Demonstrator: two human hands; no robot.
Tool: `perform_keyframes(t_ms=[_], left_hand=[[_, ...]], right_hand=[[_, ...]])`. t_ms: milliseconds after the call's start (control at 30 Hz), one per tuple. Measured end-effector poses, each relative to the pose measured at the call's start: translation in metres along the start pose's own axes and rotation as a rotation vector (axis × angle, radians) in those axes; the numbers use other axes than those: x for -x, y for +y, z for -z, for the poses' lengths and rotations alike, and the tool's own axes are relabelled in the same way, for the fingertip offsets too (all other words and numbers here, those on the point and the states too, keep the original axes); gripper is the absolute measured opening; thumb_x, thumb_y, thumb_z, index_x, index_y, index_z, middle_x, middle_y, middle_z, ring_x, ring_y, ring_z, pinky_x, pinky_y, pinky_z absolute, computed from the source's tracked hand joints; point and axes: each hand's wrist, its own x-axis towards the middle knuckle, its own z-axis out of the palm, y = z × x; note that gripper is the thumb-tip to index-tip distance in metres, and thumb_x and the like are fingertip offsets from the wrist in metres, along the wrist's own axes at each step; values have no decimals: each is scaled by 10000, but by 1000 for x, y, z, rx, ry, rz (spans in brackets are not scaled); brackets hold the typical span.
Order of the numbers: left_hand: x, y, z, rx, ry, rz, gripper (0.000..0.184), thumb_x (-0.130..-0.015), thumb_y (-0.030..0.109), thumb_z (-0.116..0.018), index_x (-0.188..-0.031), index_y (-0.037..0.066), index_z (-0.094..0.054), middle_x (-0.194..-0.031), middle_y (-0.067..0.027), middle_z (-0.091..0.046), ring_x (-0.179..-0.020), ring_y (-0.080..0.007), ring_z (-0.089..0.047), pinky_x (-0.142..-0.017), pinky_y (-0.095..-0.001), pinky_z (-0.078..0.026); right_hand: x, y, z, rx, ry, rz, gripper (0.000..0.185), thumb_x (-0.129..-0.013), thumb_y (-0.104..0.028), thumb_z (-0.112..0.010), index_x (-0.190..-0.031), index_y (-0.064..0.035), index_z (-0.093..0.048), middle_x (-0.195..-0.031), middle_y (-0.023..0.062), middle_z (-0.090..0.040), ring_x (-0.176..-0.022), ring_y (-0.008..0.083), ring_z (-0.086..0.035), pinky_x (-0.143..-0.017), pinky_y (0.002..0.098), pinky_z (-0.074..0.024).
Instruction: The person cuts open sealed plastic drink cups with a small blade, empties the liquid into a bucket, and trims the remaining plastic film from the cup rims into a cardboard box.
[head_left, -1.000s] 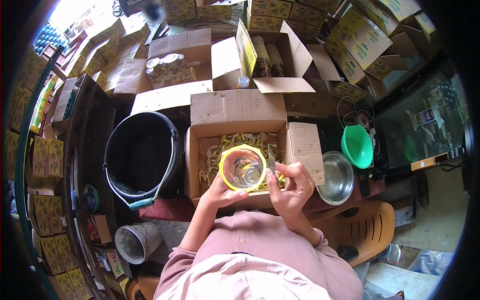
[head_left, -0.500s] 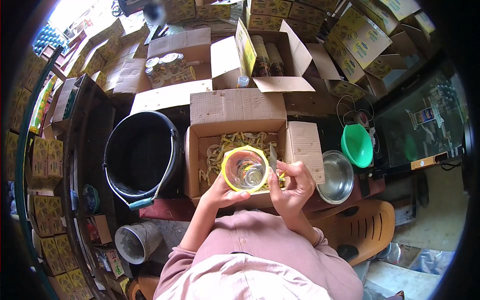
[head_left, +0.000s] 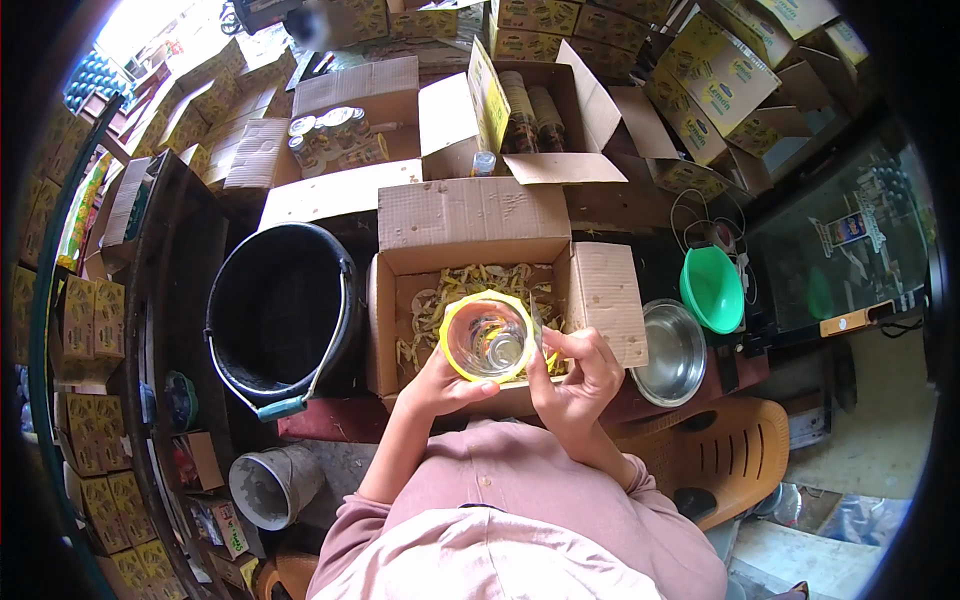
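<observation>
My left hand [head_left: 436, 388] is wrapped round a clear container with a yellow rim [head_left: 470, 330], its open mouth tilted up towards me. Pinched between the thumb and fingers of my right hand [head_left: 580, 378] is a thin, flat blade [head_left: 536, 318], which stands at the right side of the yellow rim. Whether the blade touches the rim, I cannot tell. Both hands are over the near part of an open cardboard box [head_left: 475, 215]. Inside the box lie many yellowish curled strips [head_left: 430, 318].
A black bucket [head_left: 225, 310] with a wire handle stands left of the box. To the right are a metal bowl [head_left: 668, 355] and a green bowl [head_left: 712, 290]. Behind stand open cartons, one holding several cans [head_left: 335, 130]. A grey pail [head_left: 265, 490] sits lower left.
The blade in my right hand has shifted slightly left, closer along the container's rim, and shows more edge-on. My left hand keeps its hold.
</observation>
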Motion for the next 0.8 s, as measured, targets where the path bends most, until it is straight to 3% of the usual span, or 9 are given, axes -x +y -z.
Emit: perform_keyframes(t_ms=[167,233,433,467,533,800], left_hand=[[1,1,3,-20,-67,8,825,-635,361,-749,-1242,24,-304,-1182,-106,-411,-1117,-216,-414,-967,-358,-310],[-1,4,3,24,-69,14,822,-633,365,-746,-1240,26,-308,-1181,-103,-412,-1121,-212,-407,-970,-354,-305],[5,-1,1,290,-35,80,823,-652,379,-722,-1261,29,-293,-1196,-90,-399,-1134,-197,-383,-972,-338,-288],[2,-10,4,267,-69,-2,834,-658,380,-720,-1272,27,-280,-1203,-88,-393,-1132,-191,-384,-966,-333,-294],[3,-7,3,272,-53,38,834,-658,380,-723,-1271,28,-281,-1201,-88,-394,-1132,-190,-385,-966,-331,-296],[3,-5,8,149,-95,98,845,-644,372,-742,-1267,27,-288,-1209,-89,-394,-1136,-191,-392,-970,-333,-300]], right_hand=[[-6,6,5,-76,-71,-29,246,-616,98,-637,-845,13,-608,-683,42,-504,-599,94,-492,-541,200,-395],[-11,6,4,-82,-34,-25,260,-609,83,-647,-848,-16,-629,-652,48,-531,-562,106,-527,-495,216,-410],[-5,-2,8,-130,-35,-94,243,-616,78,-662,-837,-18,-626,-642,40,-523,-556,94,-515,-478,204,-387],[-4,-5,8,-130,-48,-88,239,-616,92,-660,-830,-6,-614,-651,31,-502,-570,88,-489,-495,195,-377],[-4,-6,8,-123,-57,-50,231,-618,93,-665,-821,0,-604,-650,23,-486,-572,83,-466,-496,190,-362],[-6,-7,6,8,-14,31,268,-599,63,-645,-844,-47,-649,-617,47,-549,-525,124,-540,-471,235,-432]])
